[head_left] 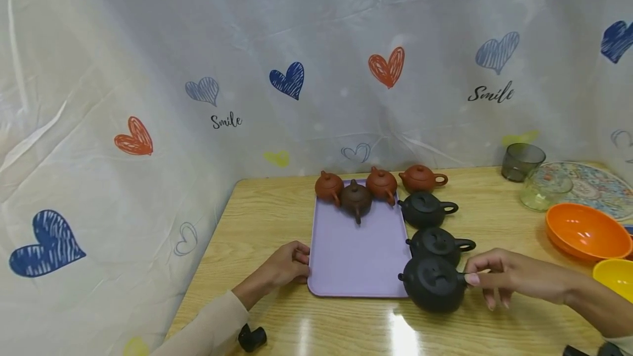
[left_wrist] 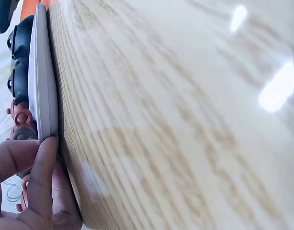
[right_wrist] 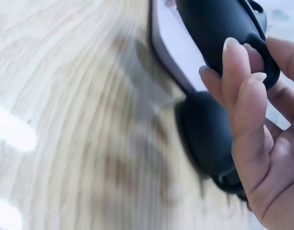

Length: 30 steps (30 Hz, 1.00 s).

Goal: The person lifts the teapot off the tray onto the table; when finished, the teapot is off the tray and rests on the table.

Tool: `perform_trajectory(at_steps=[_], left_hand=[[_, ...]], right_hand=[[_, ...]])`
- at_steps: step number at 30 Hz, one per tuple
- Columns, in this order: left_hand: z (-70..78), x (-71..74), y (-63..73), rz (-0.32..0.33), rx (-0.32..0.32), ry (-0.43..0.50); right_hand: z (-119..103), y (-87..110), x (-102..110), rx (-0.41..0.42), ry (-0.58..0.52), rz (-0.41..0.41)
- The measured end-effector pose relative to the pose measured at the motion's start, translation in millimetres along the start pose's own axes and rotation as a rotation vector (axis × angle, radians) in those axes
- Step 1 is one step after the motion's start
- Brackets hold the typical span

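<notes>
The right grip (head_left: 516,276) pinches the handle of a black teapot (head_left: 432,285), which hides the near right corner of the tray (head_left: 358,257) and part of a second teapot (head_left: 436,240). The left grip (head_left: 286,263) pinches the tray's left edge; its middle is bare. The yellow bowl (head_left: 615,278) is cut off.

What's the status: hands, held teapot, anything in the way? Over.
Left hand grips lilac tray. Right hand holds black teapot, apparently raised. Three brownish teapots occupy tray's far end.
</notes>
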State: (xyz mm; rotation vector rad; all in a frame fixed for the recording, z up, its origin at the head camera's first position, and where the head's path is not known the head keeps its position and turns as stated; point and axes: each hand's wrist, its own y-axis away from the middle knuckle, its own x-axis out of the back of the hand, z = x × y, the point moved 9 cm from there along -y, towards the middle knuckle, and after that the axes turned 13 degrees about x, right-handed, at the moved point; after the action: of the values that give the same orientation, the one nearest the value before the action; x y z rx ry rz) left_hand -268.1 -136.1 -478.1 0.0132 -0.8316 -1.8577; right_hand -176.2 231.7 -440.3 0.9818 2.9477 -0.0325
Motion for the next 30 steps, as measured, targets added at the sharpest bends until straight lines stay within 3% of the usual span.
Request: perform_trajectory(at_steps=[14,30], left_hand=[[-0.9,0.5,-0.5,-0.005,-0.001,-0.002],[-1.3,-0.5,-0.5,-0.021,-0.001,0.010]], right_hand=[[20,17.0,6,-0.032,-0.029,0.006],[32,23.1,5,-0.084,-0.062,-0.034]])
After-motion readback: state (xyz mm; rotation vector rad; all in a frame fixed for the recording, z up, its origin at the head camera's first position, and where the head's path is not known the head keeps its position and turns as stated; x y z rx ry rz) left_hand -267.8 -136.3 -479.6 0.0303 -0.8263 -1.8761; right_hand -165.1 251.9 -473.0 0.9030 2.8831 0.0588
